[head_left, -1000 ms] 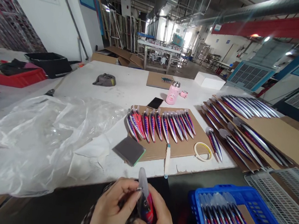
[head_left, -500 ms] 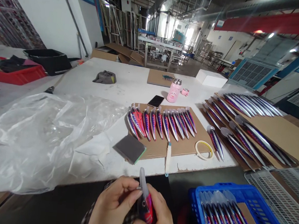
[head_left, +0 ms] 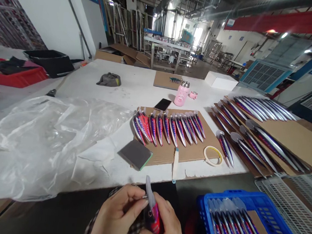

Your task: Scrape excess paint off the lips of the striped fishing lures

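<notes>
In front of my lap, my right hand [head_left: 167,221] is wrapped round a fishing lure [head_left: 152,218] with a red and dark body and a clear diving lip pointing up. My left hand [head_left: 122,210] has thumb and forefinger pinched at the lure's head, beside the lip; a tiny metallic bit shows between the fingertips, too small to name. The lure's tail end is hidden by my right hand. Beyond them, a row of similar purple, red and silver lures [head_left: 168,129] lies on a cardboard sheet [head_left: 196,153].
A white-handled tool [head_left: 175,166], a grey sanding block [head_left: 135,154] and a tape roll [head_left: 213,156] lie near the table edge. At lower right stands a blue basket [head_left: 268,207] of lures. Plastic sheeting [head_left: 53,137] covers the left; stacked lures [head_left: 263,141] are at right.
The view has tilted very slightly. My hands and the lure between them keep almost the same position and grip.
</notes>
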`<state>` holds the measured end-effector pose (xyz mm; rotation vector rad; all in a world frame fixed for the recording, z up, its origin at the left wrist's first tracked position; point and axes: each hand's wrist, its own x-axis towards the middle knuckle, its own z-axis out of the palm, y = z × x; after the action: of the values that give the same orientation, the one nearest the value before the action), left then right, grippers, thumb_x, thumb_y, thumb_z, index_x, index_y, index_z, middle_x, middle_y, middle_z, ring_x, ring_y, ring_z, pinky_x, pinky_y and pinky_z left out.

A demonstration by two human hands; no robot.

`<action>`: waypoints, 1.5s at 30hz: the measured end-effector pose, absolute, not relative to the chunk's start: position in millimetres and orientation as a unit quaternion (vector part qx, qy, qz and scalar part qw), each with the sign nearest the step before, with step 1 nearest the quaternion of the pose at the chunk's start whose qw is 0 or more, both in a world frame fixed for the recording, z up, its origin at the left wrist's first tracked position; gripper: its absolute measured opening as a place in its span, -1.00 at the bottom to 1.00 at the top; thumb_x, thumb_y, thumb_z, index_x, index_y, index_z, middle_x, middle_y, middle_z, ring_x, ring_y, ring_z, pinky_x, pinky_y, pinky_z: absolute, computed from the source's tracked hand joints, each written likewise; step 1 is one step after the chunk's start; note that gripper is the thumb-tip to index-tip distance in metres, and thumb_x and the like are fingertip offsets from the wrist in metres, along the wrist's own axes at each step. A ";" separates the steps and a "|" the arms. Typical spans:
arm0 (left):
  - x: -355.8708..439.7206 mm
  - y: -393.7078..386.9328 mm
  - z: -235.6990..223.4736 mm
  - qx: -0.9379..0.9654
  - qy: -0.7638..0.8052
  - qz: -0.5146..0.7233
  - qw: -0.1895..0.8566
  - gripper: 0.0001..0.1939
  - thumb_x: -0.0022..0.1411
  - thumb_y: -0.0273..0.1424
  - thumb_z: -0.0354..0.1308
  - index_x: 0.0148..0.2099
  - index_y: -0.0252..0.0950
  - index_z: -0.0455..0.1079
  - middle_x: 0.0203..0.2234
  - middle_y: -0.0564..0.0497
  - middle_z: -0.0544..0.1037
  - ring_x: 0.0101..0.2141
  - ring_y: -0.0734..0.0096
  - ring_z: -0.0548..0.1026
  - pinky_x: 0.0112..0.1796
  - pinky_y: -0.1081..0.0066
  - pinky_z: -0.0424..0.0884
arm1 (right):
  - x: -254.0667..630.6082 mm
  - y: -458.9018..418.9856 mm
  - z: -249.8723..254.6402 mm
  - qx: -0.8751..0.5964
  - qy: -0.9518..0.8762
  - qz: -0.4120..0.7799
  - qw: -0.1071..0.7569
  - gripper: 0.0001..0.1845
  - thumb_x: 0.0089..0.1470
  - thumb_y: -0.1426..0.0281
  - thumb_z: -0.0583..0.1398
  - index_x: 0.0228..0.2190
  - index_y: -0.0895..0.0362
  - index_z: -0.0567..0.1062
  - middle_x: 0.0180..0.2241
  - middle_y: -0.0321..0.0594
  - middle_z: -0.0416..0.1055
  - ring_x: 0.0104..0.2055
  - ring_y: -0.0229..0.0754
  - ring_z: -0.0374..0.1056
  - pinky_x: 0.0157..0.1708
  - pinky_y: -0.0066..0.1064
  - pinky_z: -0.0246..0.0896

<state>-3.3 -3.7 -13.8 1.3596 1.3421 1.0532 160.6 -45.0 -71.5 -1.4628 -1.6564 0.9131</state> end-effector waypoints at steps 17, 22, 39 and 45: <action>-10.5 1.6 -15.6 0.596 0.485 0.449 0.457 -0.94 0.12 -0.45 0.21 -0.36 -0.18 0.48 -0.50 0.11 0.51 -0.47 0.43 0.52 -0.42 0.51 0.43 | 166.2 -29.2 -38.1 -0.524 -0.679 0.392 0.333 -0.05 -0.42 0.51 0.47 0.10 -0.10 0.42 0.05 -0.26 0.49 0.01 0.14 0.45 0.00 -0.23 0.39; -7.6 0.6 -3.1 0.675 0.501 0.412 0.350 -0.89 0.16 -0.47 0.18 -0.38 -0.16 0.47 -0.50 0.15 0.49 -0.45 0.49 0.50 -0.39 0.57 0.39 | 171.0 -34.4 -57.5 -0.535 -0.663 0.407 0.331 -0.08 -0.32 0.49 0.42 0.14 0.01 0.36 0.09 -0.11 0.44 0.10 0.17 0.37 0.12 -0.06 0.26; -5.8 -2.6 1.3 0.659 0.533 0.300 0.439 -0.83 0.24 -0.39 0.00 -0.43 -0.20 0.26 -0.57 0.13 0.38 -0.51 0.42 0.41 -0.43 0.47 0.30 | 176.3 -30.3 -46.8 -0.478 -0.789 0.204 0.327 -0.12 -0.33 0.48 0.44 0.10 0.13 0.36 -0.01 -0.06 0.52 -0.07 0.06 0.50 -0.09 -0.28 0.47; -12.3 -2.5 -2.8 0.599 0.517 0.326 0.517 -0.88 0.21 -0.34 0.05 -0.39 -0.20 0.28 -0.52 0.07 0.45 -0.44 0.36 0.46 -0.37 0.42 0.38 | 178.1 -26.8 -47.3 -0.471 -0.792 0.259 0.289 -0.18 -0.24 0.39 0.41 0.11 0.10 0.36 0.01 -0.09 0.51 -0.09 0.03 0.48 -0.12 -0.28 0.45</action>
<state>-12.3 -2.5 -2.8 1.4390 1.2412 0.7834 178.1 -26.8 -47.3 -1.2562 -2.1144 0.6918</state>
